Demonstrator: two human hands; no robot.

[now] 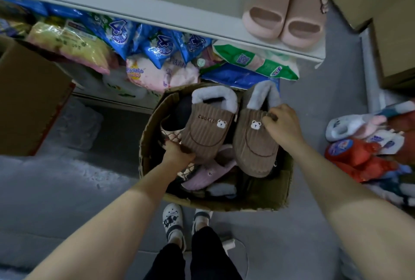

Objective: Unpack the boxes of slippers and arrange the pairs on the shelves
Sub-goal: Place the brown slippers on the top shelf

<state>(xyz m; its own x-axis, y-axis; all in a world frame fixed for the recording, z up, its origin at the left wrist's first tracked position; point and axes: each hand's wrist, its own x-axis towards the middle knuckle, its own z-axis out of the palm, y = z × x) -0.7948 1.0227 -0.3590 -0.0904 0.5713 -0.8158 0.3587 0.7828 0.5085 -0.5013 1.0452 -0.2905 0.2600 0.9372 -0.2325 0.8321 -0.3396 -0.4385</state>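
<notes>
An open cardboard box stands on the floor below me, with several slippers inside. My left hand grips the toe of one brown ribbed slipper with a grey fleece collar and a small bear patch. My right hand holds the matching brown slipper by its side, just above the box. A pink fuzzy slipper and a checked slipper lie in the box beneath. On the white shelf a pair of pink slide slippers sits at the right end.
Under the shelf lie blue, yellow, pink and green plastic packs. A brown carton stands at the left, more cartons at the upper right. A heap of slippers and red packs lies on the floor at the right. My feet stand behind the box.
</notes>
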